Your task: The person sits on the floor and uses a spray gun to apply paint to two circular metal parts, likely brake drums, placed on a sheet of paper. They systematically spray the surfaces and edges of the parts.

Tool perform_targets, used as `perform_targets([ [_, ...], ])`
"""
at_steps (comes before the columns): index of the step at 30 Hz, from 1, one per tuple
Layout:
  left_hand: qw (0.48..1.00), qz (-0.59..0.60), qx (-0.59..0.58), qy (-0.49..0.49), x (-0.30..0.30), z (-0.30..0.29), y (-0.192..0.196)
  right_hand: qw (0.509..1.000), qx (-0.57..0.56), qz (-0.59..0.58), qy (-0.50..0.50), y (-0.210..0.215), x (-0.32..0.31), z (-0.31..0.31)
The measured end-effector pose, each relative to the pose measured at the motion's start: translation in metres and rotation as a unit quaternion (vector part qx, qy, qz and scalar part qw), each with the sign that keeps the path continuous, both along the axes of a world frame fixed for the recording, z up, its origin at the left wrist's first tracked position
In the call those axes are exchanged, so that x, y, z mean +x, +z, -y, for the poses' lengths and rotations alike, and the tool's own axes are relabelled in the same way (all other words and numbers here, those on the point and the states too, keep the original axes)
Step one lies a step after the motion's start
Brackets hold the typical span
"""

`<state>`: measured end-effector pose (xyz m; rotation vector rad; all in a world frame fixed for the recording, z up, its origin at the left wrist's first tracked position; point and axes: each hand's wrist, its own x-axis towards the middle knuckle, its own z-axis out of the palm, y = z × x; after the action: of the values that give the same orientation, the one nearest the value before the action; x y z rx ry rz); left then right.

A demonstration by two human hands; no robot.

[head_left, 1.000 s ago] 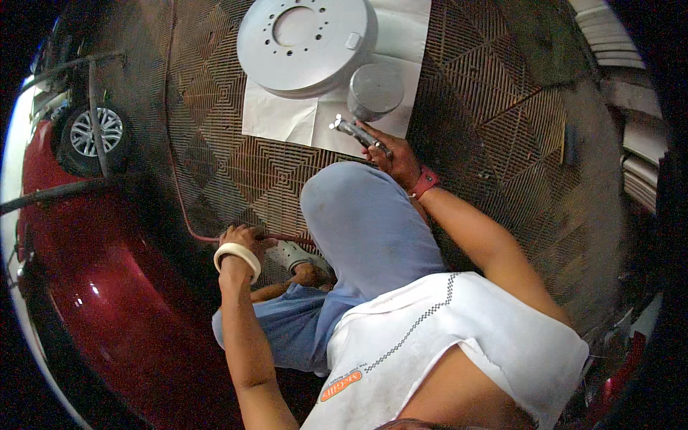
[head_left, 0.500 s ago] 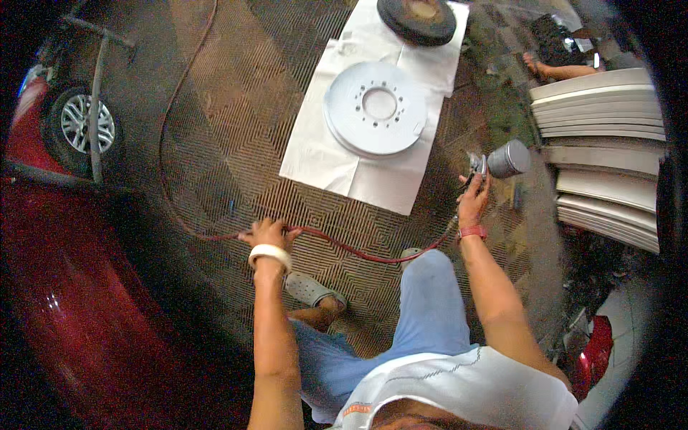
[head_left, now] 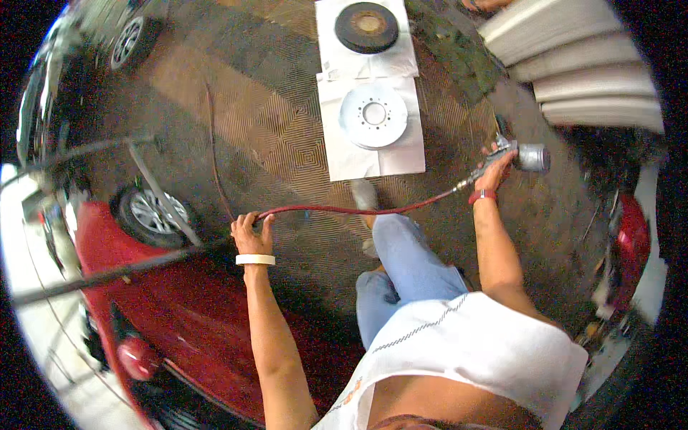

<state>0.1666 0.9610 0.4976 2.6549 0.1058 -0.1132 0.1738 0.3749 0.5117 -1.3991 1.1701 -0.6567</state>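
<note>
My R hand [head_left: 494,173] is curled round a grey spray gun [head_left: 507,146] w/ round cup [head_left: 534,158], off the R edge of the nearer white paper sheet [head_left: 345,163]; L hand [head_left: 251,233] pinches a red rubber hose [head_left: 358,211] running to the gun. A flat white disc [head_left: 355,123] sits nr that sheet's far edge; a dark, brown-centred disc [head_left: 351,36]'s on the farther sheet [head_left: 328,44].

Left hand [head_left: 251,232] grips hose [head_left: 344,210]; right hand [head_left: 494,173], spray gun [head_left: 527,157].
</note>
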Motion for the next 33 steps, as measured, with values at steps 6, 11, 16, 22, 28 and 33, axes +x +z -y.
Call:
perform_targets([
  [6, 0.975, 0.079, 0.102, -0.184, 0.208, 0.061, 0.039, 0.985, 0.099, 0.044, -0.135, -0.019, 0.087, 0.087],
  [11, 0.963, 0.095, 0.08, -0.239, 0.375, 0.127, 0.063, 0.954, 0.151, 0.024, -0.257, -0.095, 0.106, 0.086],
  [16, 0.929, 0.107, 0.149, -0.32, 0.489, 0.175, 0.063, 0.879, 0.202, -0.038, -0.43, -0.174, 0.131, 0.034],
  [22, 0.882, 0.169, 0.155, -0.412, 0.565, 0.177, 0.064, 0.826, 0.223, -0.064, -0.513, -0.205, 0.18, -0.032],
  [28, 0.826, 0.164, 0.147, -0.518, 0.769, 0.196, -0.011, 0.811, 0.248, -0.019, -0.529, -0.279, 0.298, -0.05],
  [33, 0.753, 0.143, 0.11, -0.633, 0.912, 0.186, -0.154, 0.841, 0.156, -0.116, -0.506, -0.341, 0.413, -0.06],
])
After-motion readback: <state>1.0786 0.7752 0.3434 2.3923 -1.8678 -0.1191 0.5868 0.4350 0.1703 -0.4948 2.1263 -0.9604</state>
